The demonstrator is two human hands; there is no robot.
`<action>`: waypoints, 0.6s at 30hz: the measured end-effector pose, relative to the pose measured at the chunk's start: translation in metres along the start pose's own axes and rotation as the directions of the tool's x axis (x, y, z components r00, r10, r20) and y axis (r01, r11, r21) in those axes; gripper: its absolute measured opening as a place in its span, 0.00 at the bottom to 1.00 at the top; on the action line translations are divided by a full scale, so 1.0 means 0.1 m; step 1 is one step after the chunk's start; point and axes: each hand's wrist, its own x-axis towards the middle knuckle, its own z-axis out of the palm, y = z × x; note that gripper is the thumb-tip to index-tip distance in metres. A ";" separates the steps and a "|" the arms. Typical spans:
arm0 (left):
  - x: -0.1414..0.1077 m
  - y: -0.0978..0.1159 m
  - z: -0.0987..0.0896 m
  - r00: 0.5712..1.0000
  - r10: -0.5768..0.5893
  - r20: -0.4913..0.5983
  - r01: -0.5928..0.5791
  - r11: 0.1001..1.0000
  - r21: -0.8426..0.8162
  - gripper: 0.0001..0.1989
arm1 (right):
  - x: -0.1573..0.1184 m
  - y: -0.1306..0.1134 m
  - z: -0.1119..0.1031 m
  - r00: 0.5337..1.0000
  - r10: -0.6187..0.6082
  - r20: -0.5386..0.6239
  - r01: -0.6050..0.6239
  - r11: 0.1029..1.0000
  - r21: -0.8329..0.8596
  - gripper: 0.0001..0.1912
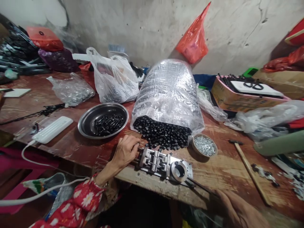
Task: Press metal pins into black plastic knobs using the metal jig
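My left hand (125,151) is closed at the left end of a metal jig (155,161), its fingertips pinched by the jig's end on something too small to make out. My right hand (237,209), a little blurred, is wrapped round the end of a dark lever (201,185) that runs from the jig's round collar (179,171). Behind the jig, small black parts (163,134) spill from a large clear plastic bag (168,91). A bowl of metal pins (204,145) stands to the right of them.
A steel bowl (103,135) with black pieces stands left of the big bag. A white power strip (52,129) lies further left. On the right are a hammer (251,174), a green cylinder (277,142) and a cardboard box (244,100).
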 end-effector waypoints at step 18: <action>0.43 -0.06 0.01 0.889 -0.259 0.378 0.289 0.957 -0.024 0.12 | 1.11 -1.15 0.18 0.982 -0.177 -0.072 0.188 0.957 0.219 0.17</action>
